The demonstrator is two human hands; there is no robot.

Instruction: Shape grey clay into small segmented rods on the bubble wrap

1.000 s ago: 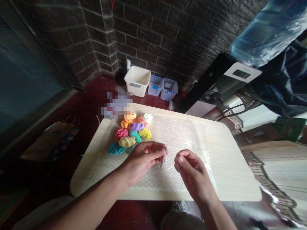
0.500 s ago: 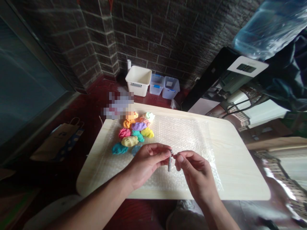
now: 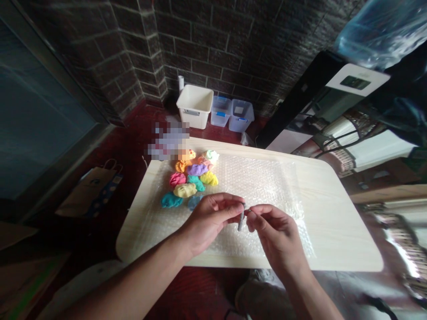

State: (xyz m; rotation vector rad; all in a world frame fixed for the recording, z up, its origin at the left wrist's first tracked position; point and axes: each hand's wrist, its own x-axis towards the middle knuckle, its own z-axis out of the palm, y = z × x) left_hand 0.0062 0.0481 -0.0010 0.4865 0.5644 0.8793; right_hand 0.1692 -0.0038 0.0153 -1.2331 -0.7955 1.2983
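Head view: a slim grey stick [image 3: 240, 222] is pinched between the thumb and fingers of the left hand [image 3: 213, 218], held tilted slightly off upright above a sheet of bubble wrap [image 3: 267, 186]. Right-hand fingertips are drawn narrowly together just beside it; whether anything is gripped by the right hand [image 3: 280, 233] cannot be told. On the far left part of the wrap, crumpled clay-like lumps are clustered, among them a purple lump [image 3: 197, 170], a yellow lump [image 3: 210, 178] and a teal lump [image 3: 171, 200]. The wrap is spread over a pale wooden table [image 3: 340, 222].
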